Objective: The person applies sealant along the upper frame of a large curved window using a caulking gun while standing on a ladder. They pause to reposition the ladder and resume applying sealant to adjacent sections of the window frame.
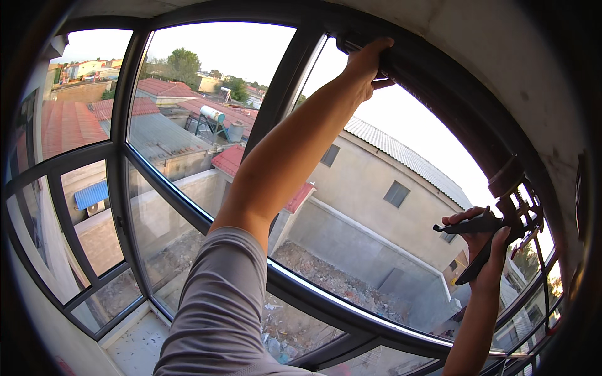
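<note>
- The left hand (367,66) is raised to the top of the window, with the arm fully extended across the middle of the view. The thumb is laid against dark material at the frame; because the fingers are mostly hidden, whether they are pinched on something or only pressed there cannot be told.
- The right hand (494,266) is held at the right of the window, its forearm entering from the lower edge. It is closed around the handles of a black hand tool (517,219).
- The tool is positioned at the right, before the window and near the curved frame. Two black handles are seen spread apart, pointing leftward; a coiled spring and metal parts are seen behind them. A dark round collar (505,178) is located just above; its upward continuation is hard to separate from the frame.
- A grey sleeve (216,294) is worn on the left arm, ending near the elbow.
- The dark window frame (304,69) is divided into several panes and is bent by the lens.
- Beyond the glass, red roofs (69,128), a white cylindrical tank (212,113) on a stand, and a pale building (370,169) with small windows are shown. Rubble (332,269) is scattered below, beside a grey wall (351,241).
</note>
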Motion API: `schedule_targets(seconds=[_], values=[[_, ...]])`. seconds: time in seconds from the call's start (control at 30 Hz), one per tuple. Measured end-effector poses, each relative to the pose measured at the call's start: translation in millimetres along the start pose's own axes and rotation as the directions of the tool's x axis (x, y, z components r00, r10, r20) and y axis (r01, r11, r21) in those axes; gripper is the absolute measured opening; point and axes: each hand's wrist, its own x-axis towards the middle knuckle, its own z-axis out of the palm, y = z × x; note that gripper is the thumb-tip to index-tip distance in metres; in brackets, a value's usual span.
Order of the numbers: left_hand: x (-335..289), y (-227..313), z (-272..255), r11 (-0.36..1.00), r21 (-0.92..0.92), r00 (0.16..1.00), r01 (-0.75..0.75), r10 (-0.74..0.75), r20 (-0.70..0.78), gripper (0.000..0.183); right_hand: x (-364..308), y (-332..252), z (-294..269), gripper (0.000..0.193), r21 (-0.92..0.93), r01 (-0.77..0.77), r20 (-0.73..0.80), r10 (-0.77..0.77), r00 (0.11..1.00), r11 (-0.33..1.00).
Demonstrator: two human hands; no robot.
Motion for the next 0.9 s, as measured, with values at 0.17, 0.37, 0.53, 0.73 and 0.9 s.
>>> schedule_targets(seconds=[0.17, 0.37, 0.53, 0.73, 0.9], values=[[11, -1, -4, 0.999, -0.043, 0.998, 0.026, -0.028, -0.051, 0.035, 10, -7, 7, 0.078, -0.05, -0.018, -0.004, 0.018, 1.0, 0.999], [24, -6, 4, 0.964, -0.262, 0.99, -0.031, -0.005, -0.139, 0.03, 10, -14, 18, 0.078, -0.019, -0.027, -0.021, 0.027, 0.999, 0.999], [33, -2, 3, 0.928, -0.371, 0.989, -0.024, -0.031, -0.143, 0.084, 15, -29, 16, 0.083, -0.171, 0.007, -0.005, -0.008, 1.0, 0.985], [36, -1, 5, 0.895, -0.445, 0.987, -0.025, -0.049, -0.154, 0.094, 18, -44, 4, 0.078, -0.218, 0.021, 0.034, -0.014, 0.999, 0.976], [37, -3, 7, 0.905, -0.422, 0.982, -0.052, -0.03, -0.186, 0.097, 17, -46, 14, 0.082, -0.263, -0.025, -0.015, 0.022, 1.0, 0.964]])
